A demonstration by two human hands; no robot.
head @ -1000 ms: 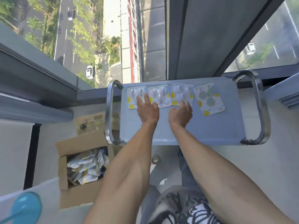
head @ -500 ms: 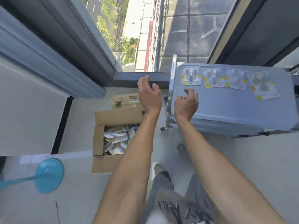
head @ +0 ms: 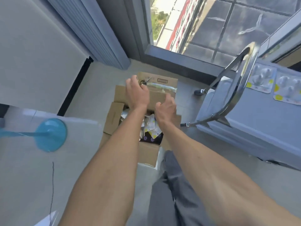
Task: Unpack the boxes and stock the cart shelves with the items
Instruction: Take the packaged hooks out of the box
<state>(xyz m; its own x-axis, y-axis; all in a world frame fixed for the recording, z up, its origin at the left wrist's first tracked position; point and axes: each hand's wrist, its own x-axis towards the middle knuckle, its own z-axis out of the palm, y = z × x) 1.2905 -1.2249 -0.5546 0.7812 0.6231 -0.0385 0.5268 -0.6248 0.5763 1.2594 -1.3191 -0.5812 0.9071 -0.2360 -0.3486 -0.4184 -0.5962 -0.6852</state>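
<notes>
An open cardboard box [head: 114, 116] stands on the floor in front of me, with several white and yellow blister packs [head: 150, 126] inside. My left hand [head: 137, 92] hovers above the box's far flap, fingers loosely curled and empty. My right hand [head: 166, 108] hangs over the box opening, also empty with relaxed fingers. The grey cart [head: 254, 121] stands at the right, its chrome handle [head: 236, 88] toward the box. Two blister packs lie on its top shelf, one [head: 262, 78] near the handle and another [head: 288, 90] at the frame's edge.
Scissors [head: 145, 81] lie on a flat piece of cardboard [head: 164, 82] beyond the box, by the window. A blue round stand base [head: 50, 134] sits on the floor at the left. My legs in dark trousers [head: 171, 193] are below the box.
My view swung left from the cart top to the box. Both hands left the packs on the shelf and moved down over the open box, empty.
</notes>
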